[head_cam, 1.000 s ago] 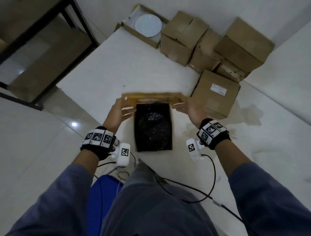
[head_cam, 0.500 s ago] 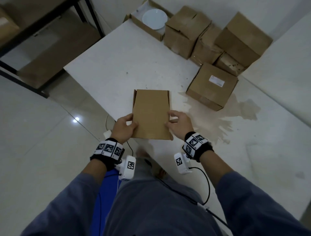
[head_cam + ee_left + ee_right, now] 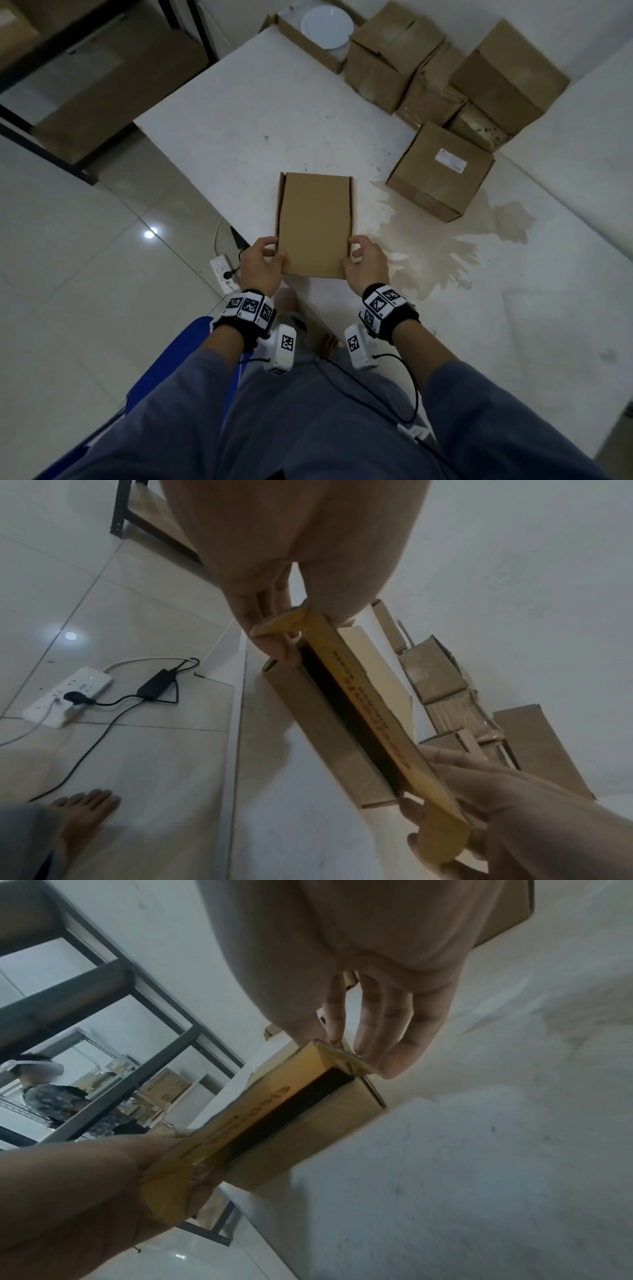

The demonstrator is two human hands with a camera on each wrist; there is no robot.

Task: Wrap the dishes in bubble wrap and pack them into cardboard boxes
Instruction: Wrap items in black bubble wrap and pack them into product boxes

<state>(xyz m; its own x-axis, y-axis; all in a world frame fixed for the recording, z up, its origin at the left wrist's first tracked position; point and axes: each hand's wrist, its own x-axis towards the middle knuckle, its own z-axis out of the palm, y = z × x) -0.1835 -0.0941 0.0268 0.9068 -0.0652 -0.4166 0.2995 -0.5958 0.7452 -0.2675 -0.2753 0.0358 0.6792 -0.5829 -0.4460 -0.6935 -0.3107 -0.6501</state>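
A flat brown cardboard box [image 3: 315,222] lies at the near edge of the white table [image 3: 239,113], its lid folded down over it. My left hand [image 3: 265,255] pinches the lid's near left corner and my right hand [image 3: 359,255] pinches the near right corner. In the left wrist view the lid's front flap [image 3: 373,723] stands slightly off the box with a dark gap under it, and its side tab sits between my left fingers [image 3: 270,642]. The right wrist view shows the same flap [image 3: 260,1104] and my right fingers [image 3: 387,1047] on its corner tab. The box's contents are hidden.
Several closed cardboard boxes [image 3: 442,171] crowd the table's far right. An open box holds a white plate [image 3: 327,29] at the far edge. A brownish stain [image 3: 442,240] spreads right of my box. A power strip [image 3: 222,270] lies on the floor by a shelf rack [image 3: 68,102].
One second ago the lid stood up and the dark wrapped contents showed. The lid has swung down over the box, and both hands moved from the far corners to the near corners.
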